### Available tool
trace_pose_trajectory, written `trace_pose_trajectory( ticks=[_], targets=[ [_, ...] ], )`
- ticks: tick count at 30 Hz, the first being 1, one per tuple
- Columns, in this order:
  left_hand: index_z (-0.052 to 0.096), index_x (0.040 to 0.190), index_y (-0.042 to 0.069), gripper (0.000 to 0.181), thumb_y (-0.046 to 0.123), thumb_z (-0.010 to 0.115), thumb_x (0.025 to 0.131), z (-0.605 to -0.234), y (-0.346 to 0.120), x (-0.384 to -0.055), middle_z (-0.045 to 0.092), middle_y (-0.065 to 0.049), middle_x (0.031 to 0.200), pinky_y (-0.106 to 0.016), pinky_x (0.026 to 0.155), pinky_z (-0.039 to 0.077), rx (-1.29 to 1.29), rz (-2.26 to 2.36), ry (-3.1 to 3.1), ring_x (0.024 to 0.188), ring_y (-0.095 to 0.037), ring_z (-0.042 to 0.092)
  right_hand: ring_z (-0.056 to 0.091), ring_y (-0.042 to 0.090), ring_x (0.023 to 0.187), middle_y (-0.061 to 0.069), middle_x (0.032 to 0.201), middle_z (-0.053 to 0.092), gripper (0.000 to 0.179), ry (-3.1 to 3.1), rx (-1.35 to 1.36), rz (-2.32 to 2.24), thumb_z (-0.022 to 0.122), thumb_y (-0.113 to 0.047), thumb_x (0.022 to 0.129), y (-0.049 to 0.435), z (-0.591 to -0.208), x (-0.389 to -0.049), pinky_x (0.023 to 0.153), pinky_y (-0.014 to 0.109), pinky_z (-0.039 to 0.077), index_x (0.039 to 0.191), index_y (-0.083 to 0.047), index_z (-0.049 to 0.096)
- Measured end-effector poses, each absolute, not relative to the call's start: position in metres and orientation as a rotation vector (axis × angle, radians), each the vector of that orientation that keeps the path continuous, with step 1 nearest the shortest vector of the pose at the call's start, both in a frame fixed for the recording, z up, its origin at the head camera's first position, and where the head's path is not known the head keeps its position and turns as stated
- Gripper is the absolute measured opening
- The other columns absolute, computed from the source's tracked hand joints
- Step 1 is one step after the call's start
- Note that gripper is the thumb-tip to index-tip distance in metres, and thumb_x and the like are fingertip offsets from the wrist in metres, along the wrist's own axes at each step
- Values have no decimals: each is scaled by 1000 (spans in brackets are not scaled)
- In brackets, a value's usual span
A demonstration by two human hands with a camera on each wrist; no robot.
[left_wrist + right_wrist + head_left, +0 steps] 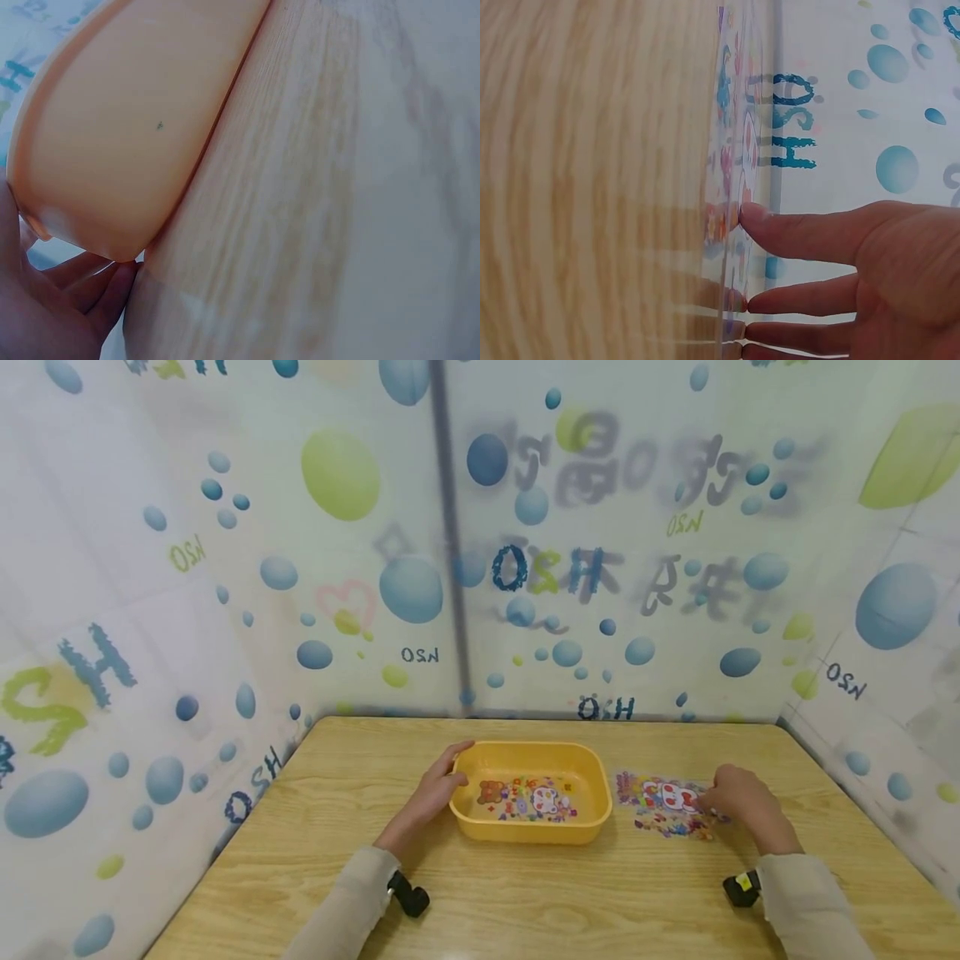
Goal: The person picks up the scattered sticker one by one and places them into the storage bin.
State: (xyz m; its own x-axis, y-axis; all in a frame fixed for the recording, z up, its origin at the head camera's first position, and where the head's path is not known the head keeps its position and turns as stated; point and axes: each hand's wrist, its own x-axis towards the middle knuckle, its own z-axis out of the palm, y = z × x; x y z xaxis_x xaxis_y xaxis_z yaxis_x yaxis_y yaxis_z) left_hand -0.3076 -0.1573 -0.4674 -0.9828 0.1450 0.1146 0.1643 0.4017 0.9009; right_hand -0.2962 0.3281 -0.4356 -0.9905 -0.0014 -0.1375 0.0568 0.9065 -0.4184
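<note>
A yellow plastic basin (530,833) stands on the table, with cartoon stickers (543,800) of a bear and a white character on its inside. My left hand (438,785) grips the left end of the basin, thumb over the rim. In the left wrist view its fingers (82,274) curl round the basin's outer wall (135,127). To the right of the basin lies a clear sticker sheet (663,797) with a white cartoon face and colourful small pictures. My right hand (742,802) touches the sheet's right part; in the right wrist view its thumb and straight fingertips rest on it.
The wood-grain table (525,902) ends at the back against a curtain (637,527) printed with bubbles and letters. The same print covers both sides. A small black camera is strapped at each wrist.
</note>
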Motion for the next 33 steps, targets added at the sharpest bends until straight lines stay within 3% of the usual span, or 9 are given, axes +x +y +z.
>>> trace_pose_trajectory(
  ticks=[7,19,28,33],
  targets=[
    [45,157,22,65,8,51,94,-467,-158,-309,34,-11,168,-63,124,25,-292,-1687,-2617,156,-46,25,50,23,67,9,74,52,28,2923,53,-645,73,-23,87,327,-433,-296,58,33,39,80,0,58],
    [45,156,22,65,8,52,94,-467,-158,-308,35,-12,168,-63,123,27,-291,-1692,-2618,155,-45,26,48,19,59,4,63,51,27,2936,17,-618,70,-19,88,329,-438,-297,53,31,37,67,-6,59],
    [44,157,19,65,8,51,93,-466,-157,-307,34,-13,168,-64,122,28,-288,-1696,-2616,155,-46,27,50,20,61,5,66,52,24,2936,31,-612,71,-19,88,328,-440,-298,55,31,38,72,-4,62],
    [43,158,20,65,8,51,94,-466,-157,-307,34,-11,168,-64,122,27,-293,-1687,-2619,155,-47,26,47,19,58,3,62,50,25,2947,27,-607,70,-18,87,328,-442,-297,52,30,36,68,-5,61]
  ],
)
